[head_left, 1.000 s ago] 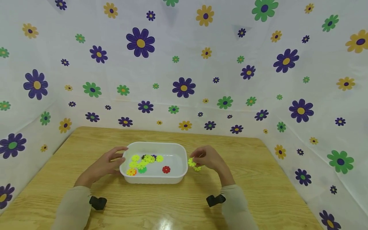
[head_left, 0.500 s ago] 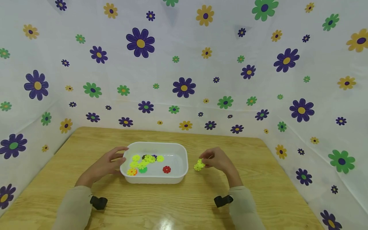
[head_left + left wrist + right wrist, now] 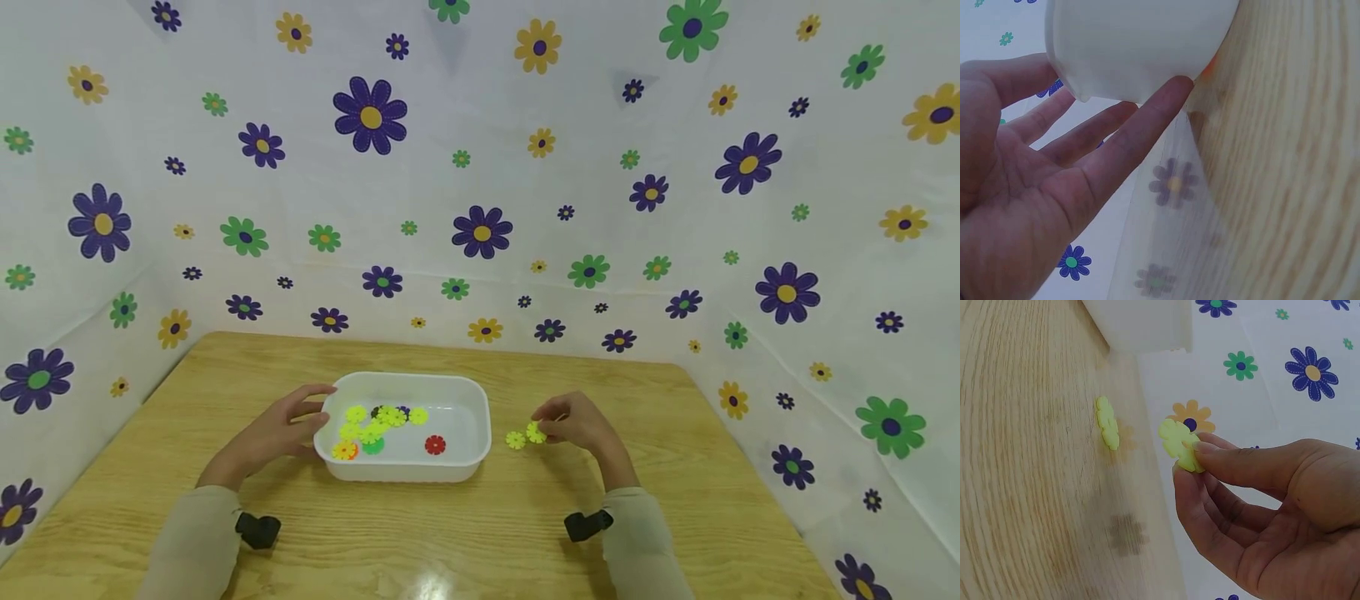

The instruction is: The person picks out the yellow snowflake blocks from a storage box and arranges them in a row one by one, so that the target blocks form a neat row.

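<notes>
My right hand pinches a yellow flower-shaped plastic disc between thumb and fingertips, slightly above the table. Another yellow flower-shaped disc lies on the wood just left of it, right of the white plastic tub. Against the tub's left end, the fingers of my left hand are extended and spread; the left wrist view shows fingertips touching its outer wall. Inside the tub, mostly toward the left, several yellow discs overlap with green, orange and dark ones. A red disc sits apart in there.
The wooden table carries the tub near its middle. A white flower-printed cloth stands like a wall behind the table and on both sides. Each wrist wears a black camera mount.
My right hand has moved right, away from the tub, with the yellow disc in its fingers. The other yellow disc now shows whole on the table. The left hand stays against the tub.
</notes>
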`<act>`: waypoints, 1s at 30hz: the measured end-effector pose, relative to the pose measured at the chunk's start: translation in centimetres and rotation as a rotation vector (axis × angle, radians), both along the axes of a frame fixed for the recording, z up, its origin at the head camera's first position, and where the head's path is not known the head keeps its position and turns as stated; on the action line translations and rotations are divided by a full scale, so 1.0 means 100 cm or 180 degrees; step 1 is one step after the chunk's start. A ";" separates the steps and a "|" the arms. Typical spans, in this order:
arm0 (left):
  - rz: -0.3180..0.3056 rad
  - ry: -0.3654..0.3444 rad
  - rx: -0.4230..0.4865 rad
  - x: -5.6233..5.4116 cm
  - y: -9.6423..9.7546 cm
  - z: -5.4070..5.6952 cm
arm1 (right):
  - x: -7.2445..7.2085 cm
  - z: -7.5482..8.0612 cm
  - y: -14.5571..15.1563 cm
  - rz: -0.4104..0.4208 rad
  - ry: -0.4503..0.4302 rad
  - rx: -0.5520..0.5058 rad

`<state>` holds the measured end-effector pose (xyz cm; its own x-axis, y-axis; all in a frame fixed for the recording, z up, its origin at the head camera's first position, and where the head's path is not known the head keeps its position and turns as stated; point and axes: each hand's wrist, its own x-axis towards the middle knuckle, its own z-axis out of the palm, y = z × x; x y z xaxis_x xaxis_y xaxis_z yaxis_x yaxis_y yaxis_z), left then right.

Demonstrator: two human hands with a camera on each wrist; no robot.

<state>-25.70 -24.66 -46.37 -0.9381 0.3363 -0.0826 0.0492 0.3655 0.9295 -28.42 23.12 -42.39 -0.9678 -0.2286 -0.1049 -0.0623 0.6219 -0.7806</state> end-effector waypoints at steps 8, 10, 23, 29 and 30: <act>-0.0003 0.0042 -0.0007 0.001 -0.001 0.000 | -0.001 -0.003 0.002 -0.0050 -0.0040 -0.0009; -0.0023 0.0051 -0.0002 0.001 0.000 0.000 | -0.001 -0.004 0.002 -0.0077 -0.0044 0.0011; -0.0010 0.0041 -0.0007 0.002 0.000 0.001 | -0.007 -0.012 0.005 -0.0234 -0.0092 0.0118; -0.0040 0.0038 0.0042 0.003 0.001 0.002 | -0.008 -0.017 0.007 -0.0287 -0.0070 0.0212; -0.0042 0.0035 0.0040 0.003 0.001 0.002 | -0.008 -0.018 0.006 -0.0303 -0.0072 0.0215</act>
<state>-25.44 -24.56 -46.13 -0.9345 0.3495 -0.0680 0.0642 0.3531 0.9334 -29.19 23.77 -44.15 -0.9820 -0.1275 -0.1392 0.0167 0.6755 -0.7372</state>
